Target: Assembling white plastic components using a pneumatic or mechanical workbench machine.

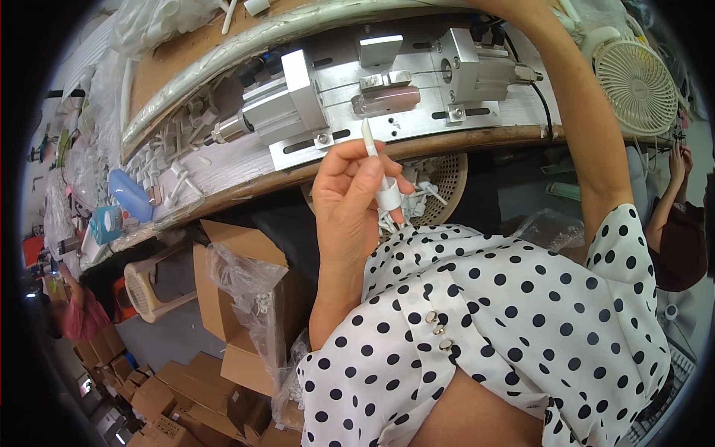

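My left hand (348, 195) is closed on a white plastic stick (369, 140), thumb and fingers pinching its middle. The stick's narrow tip points up toward the bench, and a wider white cylindrical piece (388, 196) shows below the fingers. Just beyond stands a metal fixture: a left clamp block (294, 97) and a right block (469, 71) face each other on a silver base plate (372, 132). Between them lies a pinkish clear block (386, 100). My right arm reaches far across the bench; my right hand (514, 7) is cut off at the upper edge, its fingers hidden.
A beige basket (454, 182) with several white plastic parts sits below the bench edge. More white pieces (179, 141) lie left of the fixture. A white fan (637, 86) stands at right, an open cardboard box (212, 290) at lower left. Other people work at both sides.
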Demonstrator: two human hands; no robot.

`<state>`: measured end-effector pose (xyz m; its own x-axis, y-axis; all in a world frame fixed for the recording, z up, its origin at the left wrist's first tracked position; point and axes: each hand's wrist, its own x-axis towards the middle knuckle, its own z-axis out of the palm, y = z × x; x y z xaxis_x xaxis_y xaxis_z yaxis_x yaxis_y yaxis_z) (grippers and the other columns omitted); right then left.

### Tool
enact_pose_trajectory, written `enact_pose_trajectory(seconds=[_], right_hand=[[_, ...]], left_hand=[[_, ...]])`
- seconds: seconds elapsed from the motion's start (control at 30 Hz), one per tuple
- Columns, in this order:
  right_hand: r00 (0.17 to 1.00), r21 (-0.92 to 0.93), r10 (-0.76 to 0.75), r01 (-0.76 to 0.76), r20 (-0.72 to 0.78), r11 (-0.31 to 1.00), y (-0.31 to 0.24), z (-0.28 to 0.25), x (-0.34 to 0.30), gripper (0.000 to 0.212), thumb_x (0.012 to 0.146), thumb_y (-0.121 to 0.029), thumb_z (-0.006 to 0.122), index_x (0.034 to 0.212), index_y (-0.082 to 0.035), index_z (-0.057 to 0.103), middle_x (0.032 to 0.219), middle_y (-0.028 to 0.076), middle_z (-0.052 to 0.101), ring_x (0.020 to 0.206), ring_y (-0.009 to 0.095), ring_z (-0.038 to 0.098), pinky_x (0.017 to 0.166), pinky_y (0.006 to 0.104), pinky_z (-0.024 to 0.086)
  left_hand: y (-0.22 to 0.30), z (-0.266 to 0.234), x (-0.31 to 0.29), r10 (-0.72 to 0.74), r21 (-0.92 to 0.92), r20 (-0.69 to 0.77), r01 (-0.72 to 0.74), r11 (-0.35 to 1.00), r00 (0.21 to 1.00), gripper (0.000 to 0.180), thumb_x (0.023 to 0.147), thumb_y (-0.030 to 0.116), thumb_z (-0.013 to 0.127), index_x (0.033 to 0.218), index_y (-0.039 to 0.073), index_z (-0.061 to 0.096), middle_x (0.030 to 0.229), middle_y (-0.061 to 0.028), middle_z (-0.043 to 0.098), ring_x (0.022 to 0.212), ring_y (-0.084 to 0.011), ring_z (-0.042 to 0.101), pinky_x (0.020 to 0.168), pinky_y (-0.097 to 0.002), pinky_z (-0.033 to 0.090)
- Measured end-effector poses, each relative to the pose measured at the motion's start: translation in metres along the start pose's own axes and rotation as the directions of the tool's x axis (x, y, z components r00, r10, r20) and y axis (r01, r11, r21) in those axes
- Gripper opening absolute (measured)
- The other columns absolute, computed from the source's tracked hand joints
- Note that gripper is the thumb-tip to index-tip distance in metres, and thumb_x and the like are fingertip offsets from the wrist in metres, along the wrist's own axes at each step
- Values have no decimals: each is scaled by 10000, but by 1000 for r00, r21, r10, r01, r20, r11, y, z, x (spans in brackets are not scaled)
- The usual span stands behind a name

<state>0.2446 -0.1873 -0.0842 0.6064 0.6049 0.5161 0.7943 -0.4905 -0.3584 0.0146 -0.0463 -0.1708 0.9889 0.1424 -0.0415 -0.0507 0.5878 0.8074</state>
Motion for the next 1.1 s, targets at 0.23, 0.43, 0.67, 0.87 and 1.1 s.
enact_pose_trajectory(seconds=[0.23, 0.43, 0.67, 0.87, 1.1], right_hand=[[997, 217, -26, 40, -66, 975, -25, -10, -52, 181, 770, -163, 659, 895, -38, 621, 696, 2, 573, 604, 58, 504, 529, 222, 403], [950, 244, -289, 310, -120, 919, -50, 8, -102, 366, 576, -356, 752, 734, -70, 588, 606, 30, 512, 589, 194, 533, 506, 278, 438], [878, 160, -461, 477, -127, 864, -59, 48, -110, 343, 590, -329, 678, 681, -48, 502, 655, 58, 516, 770, 226, 552, 625, 311, 463], [867, 9, -497, 498, -24, 867, -52, 71, -94, 313, 609, -276, 692, 698, -33, 515, 710, 84, 543, 826, 241, 560, 683, 341, 458], [874, -60, -486, 485, 7, 872, -58, 66, -95, 311, 583, -283, 712, 690, -49, 537, 742, 75, 589, 789, 218, 579, 663, 312, 455]], left_hand=[[-7, -2, -4, -82, -127, -59, 74, 989, 995, 169, 894, 173, 511, 885, 5, 530, 732, -93, 584, 583, -168, 601, 372, -223, 455], [-10, -3, -7, -57, -31, -147, 53, 998, 988, 155, 894, 148, 487, 923, -1, 517, 752, -101, 567, 585, -183, 595, 350, -247, 456], [8, -6, 3, 94, -31, -175, -101, 994, 980, 219, 860, 49, 467, 1061, -38, 467, 880, -136, 562, 762, -234, 602, 479, -291, 554], [26, -2, 4, 156, -110, -121, -169, 979, 980, 222, 834, -9, 472, 1054, -38, 465, 877, -141, 562, 785, -227, 607, 514, -308, 565], [29, -1, -2, 185, -88, -111, -195, 977, 976, 239, 827, 15, 491, 1057, -44, 466, 863, -149, 561, 783, -242, 603, 485, -299, 556]])
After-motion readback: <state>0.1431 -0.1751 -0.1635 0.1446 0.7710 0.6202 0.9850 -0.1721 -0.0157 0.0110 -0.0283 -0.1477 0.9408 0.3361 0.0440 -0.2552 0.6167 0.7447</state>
